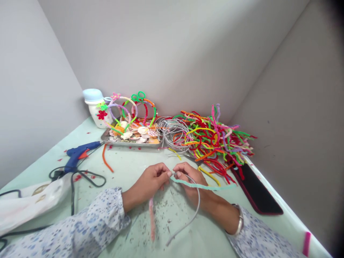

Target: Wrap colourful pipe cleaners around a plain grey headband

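Note:
My left hand [152, 180] and my right hand [189, 176] meet over the pale green table [129, 168], fingers pinched together. Between them they grip one end of a thin grey hairband [197, 200], which curves down toward me, and a light teal pipe cleaner [206, 186] that runs out to the right past my right wrist. A pink pipe cleaner [152, 218] lies on the table just below my left hand. Both hands are closed.
A heap of coloured pipe cleaners [215, 138] and bare grey hairbands [173, 134] lie at the back. A metal tray [107, 139] holds shells and decorated hairbands [129, 107]. A blue glue gun [79, 154] with black cable lies left; a dark phone [258, 193] lies right.

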A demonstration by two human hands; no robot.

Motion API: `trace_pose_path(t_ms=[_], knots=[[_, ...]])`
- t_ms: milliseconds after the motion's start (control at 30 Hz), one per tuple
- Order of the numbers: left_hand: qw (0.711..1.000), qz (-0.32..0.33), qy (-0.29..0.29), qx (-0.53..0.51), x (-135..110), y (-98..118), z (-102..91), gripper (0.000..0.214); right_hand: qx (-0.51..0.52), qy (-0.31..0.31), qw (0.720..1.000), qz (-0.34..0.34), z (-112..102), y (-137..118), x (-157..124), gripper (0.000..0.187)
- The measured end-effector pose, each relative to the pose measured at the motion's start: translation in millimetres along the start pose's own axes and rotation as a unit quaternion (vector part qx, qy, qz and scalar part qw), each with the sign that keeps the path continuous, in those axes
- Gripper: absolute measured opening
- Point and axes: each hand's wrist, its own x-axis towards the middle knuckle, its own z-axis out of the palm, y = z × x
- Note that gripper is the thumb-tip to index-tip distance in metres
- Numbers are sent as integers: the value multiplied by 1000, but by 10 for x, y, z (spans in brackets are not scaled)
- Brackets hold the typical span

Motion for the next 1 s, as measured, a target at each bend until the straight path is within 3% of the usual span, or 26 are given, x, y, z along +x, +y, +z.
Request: trace_pose_path(t_ms=[400, 833, 1000], knots=[[999, 5, 10, 43, -18, -28, 11, 18, 0, 0, 1000, 11, 0, -19, 0, 13], [990, 29, 63, 119, -45, 1, 56, 11, -7, 6, 1000, -29, 5, -5, 8, 15], [992, 50, 48, 109, -69, 27, 40, 15, -2, 18, 999, -30, 4, -13, 11, 14]])
